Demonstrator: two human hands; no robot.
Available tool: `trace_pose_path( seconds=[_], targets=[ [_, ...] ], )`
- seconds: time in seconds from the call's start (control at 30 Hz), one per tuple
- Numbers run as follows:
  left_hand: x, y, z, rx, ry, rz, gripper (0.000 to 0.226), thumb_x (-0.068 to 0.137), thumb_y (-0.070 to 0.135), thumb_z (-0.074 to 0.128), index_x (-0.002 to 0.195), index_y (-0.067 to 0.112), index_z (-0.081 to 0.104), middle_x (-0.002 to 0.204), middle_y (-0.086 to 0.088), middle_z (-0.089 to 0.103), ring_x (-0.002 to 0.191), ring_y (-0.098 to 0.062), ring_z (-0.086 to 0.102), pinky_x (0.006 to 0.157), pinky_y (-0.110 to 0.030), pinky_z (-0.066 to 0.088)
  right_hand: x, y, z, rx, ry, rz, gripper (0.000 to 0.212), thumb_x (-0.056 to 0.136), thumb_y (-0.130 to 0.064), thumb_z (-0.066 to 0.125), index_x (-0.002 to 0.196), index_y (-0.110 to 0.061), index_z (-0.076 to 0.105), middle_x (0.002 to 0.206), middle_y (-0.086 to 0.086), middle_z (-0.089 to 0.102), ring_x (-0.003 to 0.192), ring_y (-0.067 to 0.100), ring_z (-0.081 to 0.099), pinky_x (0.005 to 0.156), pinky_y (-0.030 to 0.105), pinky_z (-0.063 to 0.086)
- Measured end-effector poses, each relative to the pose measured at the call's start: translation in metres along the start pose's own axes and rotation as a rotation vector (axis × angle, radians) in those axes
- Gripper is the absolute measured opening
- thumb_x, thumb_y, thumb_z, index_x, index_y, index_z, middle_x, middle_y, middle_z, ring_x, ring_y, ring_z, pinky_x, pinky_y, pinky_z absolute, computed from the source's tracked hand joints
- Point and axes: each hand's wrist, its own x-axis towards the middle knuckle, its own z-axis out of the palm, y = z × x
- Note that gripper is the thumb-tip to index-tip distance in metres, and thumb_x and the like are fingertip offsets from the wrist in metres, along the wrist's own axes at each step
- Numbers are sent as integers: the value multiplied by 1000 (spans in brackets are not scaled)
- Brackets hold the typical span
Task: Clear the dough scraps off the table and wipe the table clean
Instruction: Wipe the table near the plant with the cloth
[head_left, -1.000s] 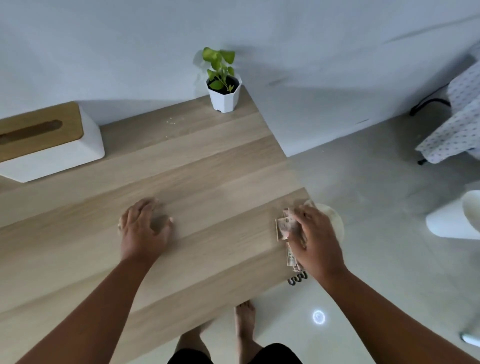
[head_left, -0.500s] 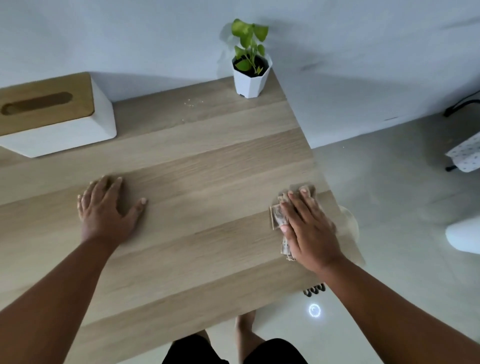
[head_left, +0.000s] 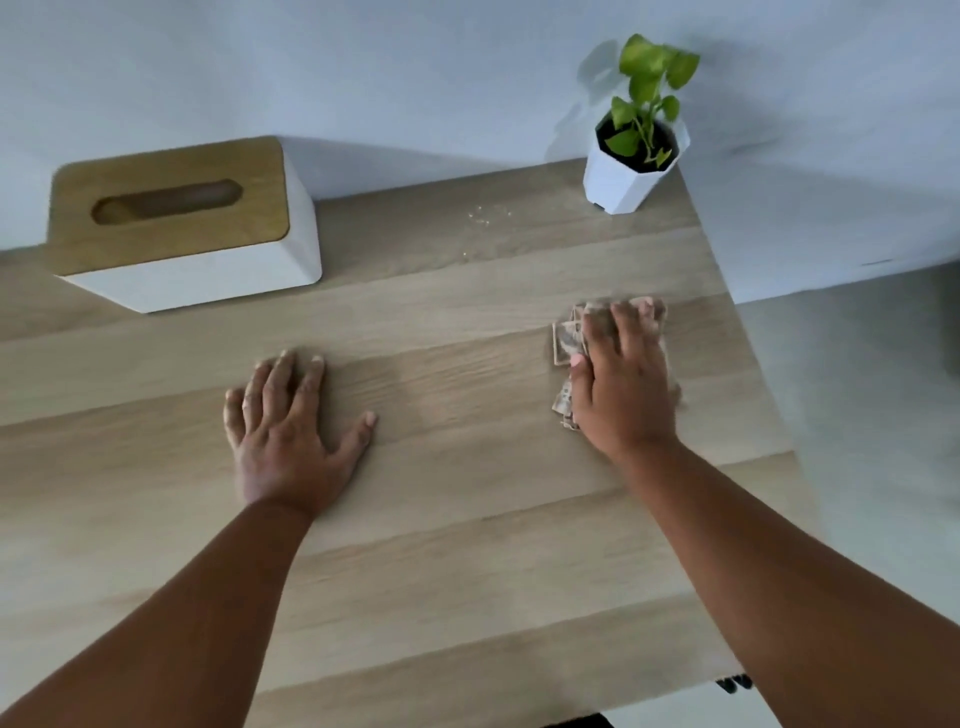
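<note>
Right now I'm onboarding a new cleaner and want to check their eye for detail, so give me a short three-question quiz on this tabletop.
1. True or false: the left hand holds the cloth.
2. Where do the dough scraps lie? A) under the left hand B) between the tissue box and the plant pot, near the wall C) at the table edge nearest the person
3. Fill in: the right hand presses the ____ flat on the table.

Key: 1 false; 2 B; 3 cloth
</note>
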Motion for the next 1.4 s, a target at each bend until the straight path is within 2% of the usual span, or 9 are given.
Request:
trace_pose_path(
  seconds=[0.23,0.53,0.7,0.87,1.0,1.23,1.4],
  targets=[
    [2,-7,9,10,21,15,91,84,89,34,156,33,33,167,-2,24,159,-24,12,126,-55,8,80,-44,12,-50,-15,15,62,101,-30,41,159,-9,35,166,23,29,158,41,16,130,52,14],
    [4,-7,8,-3,-11,20,93,84,87,34,158,30,33,170,-3,19,160,-23,6,126,-58,6,154,-100,31,-61,-43,-17,62,103,-32,36,161,-9,29,169,18,24,160,38,10,130,51,10],
    [4,-5,5,-2,-25,21,93,85,87,34,158,30,32,170,-4,20,160,-25,6,125,-60,8,153,-122,36,-42,-100,-153,62,102,-35,40,160,-13,34,169,14,27,160,40,7,129,55,9],
    [4,-4,2,-13,-36,12,94,85,86,36,158,28,33,170,-5,21,160,-24,5,125,-60,8,107,-109,29,-116,-157,-312,68,100,-48,38,163,-25,29,172,3,24,157,50,3,127,60,11],
    [4,-4,2,-12,-46,8,94,85,86,35,159,28,32,170,-4,19,160,-23,3,126,-61,9,76,-86,24,-80,-132,-207,69,101,-46,39,165,-28,21,174,1,17,159,42,7,126,59,21],
    [5,-1,1,-21,-57,8,93,85,86,37,158,28,32,170,-4,19,160,-25,4,126,-60,7,127,-114,33,-80,-119,-13,71,99,-40,39,163,-15,23,172,14,19,157,48,9,127,58,15],
    [4,0,-1,-30,-48,3,93,85,85,39,159,29,32,170,-4,19,160,-25,4,127,-60,5,154,-159,45,-75,-129,-67,70,97,-41,40,161,-14,30,170,13,24,157,50,8,127,58,14]
  ],
)
